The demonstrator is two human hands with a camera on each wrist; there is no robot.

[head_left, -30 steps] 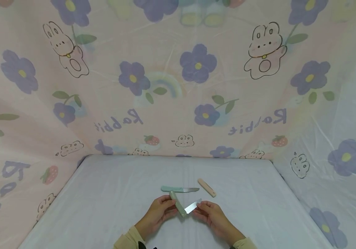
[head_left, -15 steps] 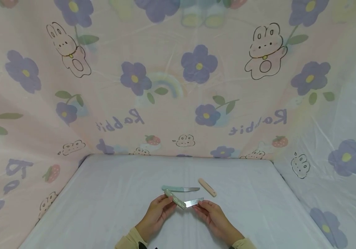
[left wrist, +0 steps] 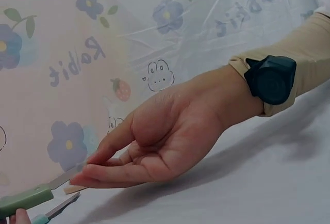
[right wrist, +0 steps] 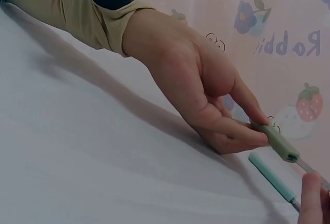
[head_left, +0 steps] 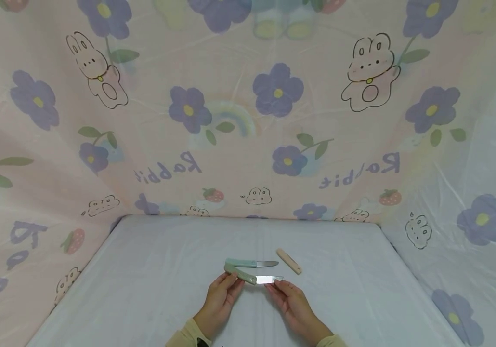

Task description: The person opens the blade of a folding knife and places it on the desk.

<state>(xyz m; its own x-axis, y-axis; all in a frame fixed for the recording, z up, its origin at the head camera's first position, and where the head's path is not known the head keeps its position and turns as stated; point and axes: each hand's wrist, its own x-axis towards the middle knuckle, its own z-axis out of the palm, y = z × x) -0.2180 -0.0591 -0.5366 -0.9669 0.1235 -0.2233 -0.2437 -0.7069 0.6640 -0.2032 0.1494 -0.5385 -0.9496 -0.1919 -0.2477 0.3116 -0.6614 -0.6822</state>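
Observation:
A folding knife with an olive-green handle [head_left: 242, 275] hangs between both hands above the table, its shiny blade [head_left: 267, 279] swung out nearly in line with the handle. My left hand [head_left: 219, 299] pinches the handle's far end between thumb and fingers; the right wrist view shows this left hand [right wrist: 191, 84] from the side. The blade's tip is pinched by my right hand [head_left: 293, 301], seen large in the left wrist view as the right hand [left wrist: 170, 136]. Just behind lies a teal-handled knife [head_left: 241, 262] with its blade out.
To the right behind the hands lies a folded knife with a peach handle [head_left: 289, 261]. A white cloth covers the table [head_left: 165, 250]. Printed curtains [head_left: 230, 159] with rabbits and flowers enclose its back and sides.
The green knife has opened wider, from a sharp angle between handle and blade to nearly straight. Its handle has turned toward level, and both hands keep their grip.

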